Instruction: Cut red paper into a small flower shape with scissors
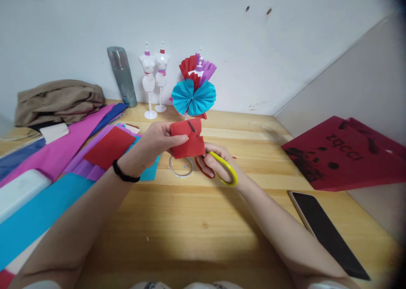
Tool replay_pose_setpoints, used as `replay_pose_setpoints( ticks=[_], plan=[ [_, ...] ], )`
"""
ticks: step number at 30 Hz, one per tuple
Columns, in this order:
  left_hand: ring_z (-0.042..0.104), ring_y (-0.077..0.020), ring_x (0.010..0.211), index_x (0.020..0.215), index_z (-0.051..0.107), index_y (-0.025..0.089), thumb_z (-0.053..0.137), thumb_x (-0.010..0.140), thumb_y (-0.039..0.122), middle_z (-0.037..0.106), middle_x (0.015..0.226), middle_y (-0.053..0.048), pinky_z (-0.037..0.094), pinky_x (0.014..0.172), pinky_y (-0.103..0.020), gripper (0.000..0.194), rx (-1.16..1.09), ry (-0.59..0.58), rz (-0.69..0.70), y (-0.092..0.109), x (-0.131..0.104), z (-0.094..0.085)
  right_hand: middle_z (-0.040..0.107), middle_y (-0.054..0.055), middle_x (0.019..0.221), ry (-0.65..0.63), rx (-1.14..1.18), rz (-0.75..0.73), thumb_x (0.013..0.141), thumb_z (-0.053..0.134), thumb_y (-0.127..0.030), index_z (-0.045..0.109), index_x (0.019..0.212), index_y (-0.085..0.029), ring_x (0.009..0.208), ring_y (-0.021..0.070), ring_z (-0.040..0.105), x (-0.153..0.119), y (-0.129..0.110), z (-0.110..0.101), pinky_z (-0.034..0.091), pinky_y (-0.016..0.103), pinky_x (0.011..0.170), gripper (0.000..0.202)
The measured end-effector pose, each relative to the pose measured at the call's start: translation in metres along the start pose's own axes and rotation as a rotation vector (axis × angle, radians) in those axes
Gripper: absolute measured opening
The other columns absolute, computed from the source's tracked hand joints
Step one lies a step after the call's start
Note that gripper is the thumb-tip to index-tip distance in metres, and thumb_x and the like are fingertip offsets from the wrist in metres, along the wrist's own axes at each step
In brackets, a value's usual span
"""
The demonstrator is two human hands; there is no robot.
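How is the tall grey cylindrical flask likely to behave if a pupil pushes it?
The tall grey cylindrical flask would probably tip if pushed near its top, being narrow for its height. Its rounded sides suggest it could roll once down. Its shiny upper part may feel slippery.

Blue paper fans [193, 97] top red and purple pleats [207, 70] at upper center; yellow-and-red scissor handles [233, 177] show at center, a crimson bag [333, 154] at right.
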State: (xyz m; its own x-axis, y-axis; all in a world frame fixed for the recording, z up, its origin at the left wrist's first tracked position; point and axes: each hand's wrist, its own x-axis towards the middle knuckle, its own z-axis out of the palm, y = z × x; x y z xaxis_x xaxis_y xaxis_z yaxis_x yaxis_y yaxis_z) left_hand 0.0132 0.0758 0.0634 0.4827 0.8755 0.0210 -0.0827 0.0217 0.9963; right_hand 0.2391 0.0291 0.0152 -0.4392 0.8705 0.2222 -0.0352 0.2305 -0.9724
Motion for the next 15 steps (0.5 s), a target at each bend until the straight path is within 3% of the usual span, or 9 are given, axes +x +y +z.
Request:
replay_pose_setpoints(
  ticks=[7, 15],
  plan=[
    [0.073, -0.0226, 0.067, 0.083, 0.085, 0.018, 0.102, 0.065, 0.050, 0.083, 0.078, -0.008, 0.055, 0.059, -0.030, 0.040, 0.008, 0.025, -0.005, -0.0036, 0.0022, -0.0025, 0.044, -0.011, 0.056, -0.004, 0.006, 0.008, 0.095, 0.071, -0.084, 0.056, 0.086, -0.024, 0.041, 0.0074, 0.033, 0.0001, 0.0004, 0.0001, 0.024, 0.026, 0.043, 0.062],
    [0.083, -0.0297, 0.084, 0.087, 0.085, 0.015, 0.102, 0.064, 0.046, 0.087, 0.089, -0.011, 0.064, 0.078, -0.036, 0.042, -0.032, 0.018, 0.018, 0.0044, 0.0001, -0.0031, 0.042, -0.012, 0.052, 0.007, 0.005, 0.038, 0.094, 0.072, -0.084, 0.057, 0.090, -0.024, 0.040, 0.0069, 0.031, -0.0005, 0.0019, -0.0006, 0.024, 0.024, 0.042, 0.062]
  ],
)
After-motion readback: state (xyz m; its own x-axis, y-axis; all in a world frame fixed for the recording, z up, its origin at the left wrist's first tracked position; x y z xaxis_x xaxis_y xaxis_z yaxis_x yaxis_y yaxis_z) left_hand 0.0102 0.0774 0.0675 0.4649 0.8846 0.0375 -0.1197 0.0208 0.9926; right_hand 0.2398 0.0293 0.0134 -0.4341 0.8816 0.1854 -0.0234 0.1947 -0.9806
